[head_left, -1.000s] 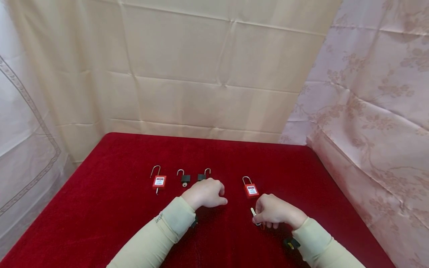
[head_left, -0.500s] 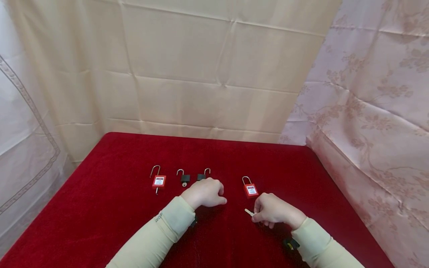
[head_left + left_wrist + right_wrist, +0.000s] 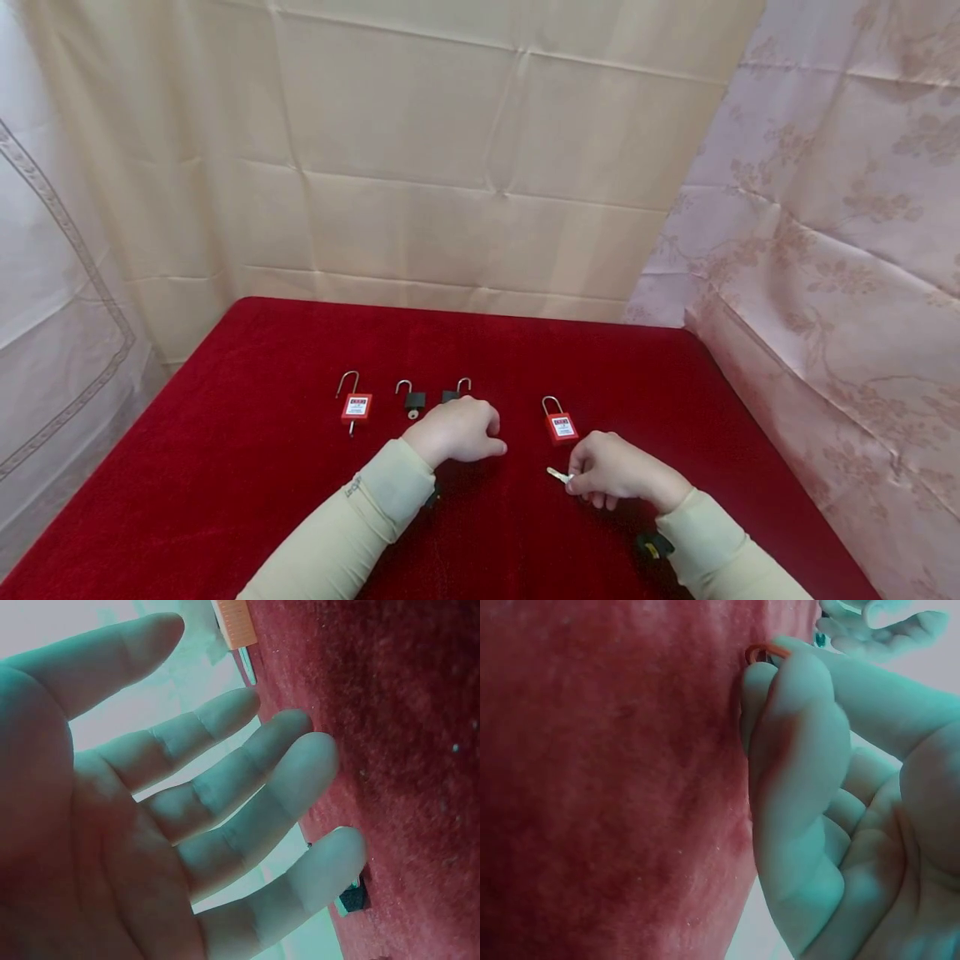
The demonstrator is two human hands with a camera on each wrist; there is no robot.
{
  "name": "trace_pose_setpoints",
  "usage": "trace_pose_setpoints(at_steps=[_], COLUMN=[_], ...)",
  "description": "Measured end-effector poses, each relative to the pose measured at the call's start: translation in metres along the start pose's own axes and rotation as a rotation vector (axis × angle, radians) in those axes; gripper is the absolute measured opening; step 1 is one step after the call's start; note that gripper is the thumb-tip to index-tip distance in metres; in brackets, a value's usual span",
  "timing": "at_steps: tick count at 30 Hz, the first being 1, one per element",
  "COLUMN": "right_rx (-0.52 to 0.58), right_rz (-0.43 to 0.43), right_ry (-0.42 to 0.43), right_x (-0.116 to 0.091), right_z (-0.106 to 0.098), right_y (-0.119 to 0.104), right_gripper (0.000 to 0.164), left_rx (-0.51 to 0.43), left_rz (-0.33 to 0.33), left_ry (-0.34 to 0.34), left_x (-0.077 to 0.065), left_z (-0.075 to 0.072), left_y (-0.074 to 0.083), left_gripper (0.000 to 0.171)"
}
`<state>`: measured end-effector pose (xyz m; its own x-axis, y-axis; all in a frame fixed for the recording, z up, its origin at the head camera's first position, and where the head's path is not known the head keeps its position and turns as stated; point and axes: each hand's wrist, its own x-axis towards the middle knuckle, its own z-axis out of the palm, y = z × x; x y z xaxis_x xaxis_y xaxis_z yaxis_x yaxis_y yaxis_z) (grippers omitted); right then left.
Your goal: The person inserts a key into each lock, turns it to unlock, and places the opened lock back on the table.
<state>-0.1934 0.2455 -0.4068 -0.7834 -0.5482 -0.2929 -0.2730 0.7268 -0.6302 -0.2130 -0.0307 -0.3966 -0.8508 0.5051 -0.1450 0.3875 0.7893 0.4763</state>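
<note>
In the head view my right hand (image 3: 615,468) pinches a silver key (image 3: 557,475) between thumb and fingertips, its blade pointing left. An orange-red ring (image 3: 769,651) shows at those fingertips in the right wrist view. Just beyond the key lies a red padlock (image 3: 562,427) with a white label, its shackle down in the body. My left hand (image 3: 453,431) holds nothing; the left wrist view shows its fingers (image 3: 300,776) loosely extended. It overlaps part of a black padlock (image 3: 450,396) whose shackle is swung open.
Left of that, another black padlock (image 3: 415,401) lies unlocked with a key in it. Farther left is a red padlock (image 3: 357,407), shackle raised, with a key at its base. A red cloth (image 3: 300,500) covers the table; curtains (image 3: 420,150) hang behind and at the sides.
The key in the right hand has turned from pointing away to pointing left. The right hand has barely shifted, and the left hand and padlocks stay put.
</note>
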Motion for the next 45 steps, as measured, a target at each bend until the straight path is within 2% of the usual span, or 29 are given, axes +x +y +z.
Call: trace_pose_setpoints(at_steps=[10, 19, 28, 39, 45], right_rx=[0.099, 0.213, 0.327, 0.444, 0.459], right_rz=[0.002, -0.034, -0.102, -0.181, -0.163], right_ry=[0.138, 0.36, 0.537, 0.672, 0.69], right_x=[0.001, 0.0, 0.0, 0.002, 0.0], right_z=[-0.019, -0.042, -0.05, -0.053, -0.053], right_y=[0.005, 0.007, 0.006, 0.005, 0.01], right_gripper=[0.015, 0.014, 0.013, 0.02, 0.021], left_rx=[-0.017, -0.077, -0.158, -0.19, -0.192], left_rz=[0.031, 0.038, 0.036, 0.052, 0.057], left_ry=[0.086, 0.18, 0.28, 0.358, 0.347], left_x=[-0.005, -0.008, -0.011, -0.017, -0.018], left_z=[-0.012, -0.024, -0.034, -0.041, -0.04], left_y=[0.002, 0.004, 0.002, -0.001, 0.0], left_gripper=[0.029, 0.029, 0.03, 0.028, 0.028])
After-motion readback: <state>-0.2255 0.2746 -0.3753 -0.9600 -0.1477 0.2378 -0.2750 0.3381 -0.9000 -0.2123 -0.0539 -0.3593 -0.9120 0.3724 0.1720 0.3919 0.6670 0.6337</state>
